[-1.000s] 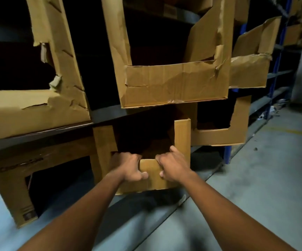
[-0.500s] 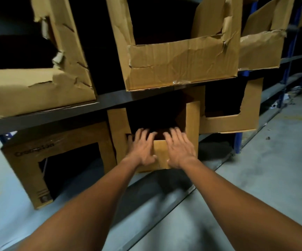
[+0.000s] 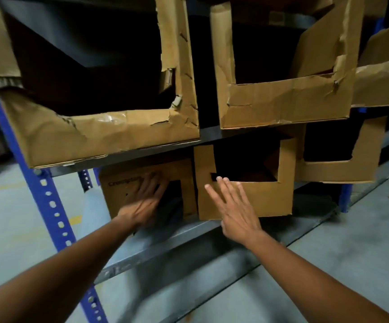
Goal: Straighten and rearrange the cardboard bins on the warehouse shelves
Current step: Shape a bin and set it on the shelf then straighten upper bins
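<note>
1. A grey metal lower shelf [image 3: 188, 238] runs just above a grey concrete floor [image 3: 352, 264]; a blue perforated upright [image 3: 48, 201] carries the rack at the left, and another blue post [image 3: 345, 198] stands further right.
2. Three cut-front cardboard bins sit on this lower shelf: a printed left bin [image 3: 123, 185], a middle bin [image 3: 265, 197] just beside it, and a right bin [image 3: 342, 169] partly behind the middle one.
3. The upper shelf [image 3: 212, 132] holds larger, torn bins: a crumpled left one [image 3: 109, 138] overhanging its edge and a creased one [image 3: 286, 101] to its right.
4. The left hand [image 3: 145, 201], blurred, lies with fingers spread on the front of the left bin at its cut-out; it grips nothing.
5. The right hand [image 3: 237, 210] is flat, fingers straight and apart, in front of the middle bin's face; contact cannot be told.
</note>
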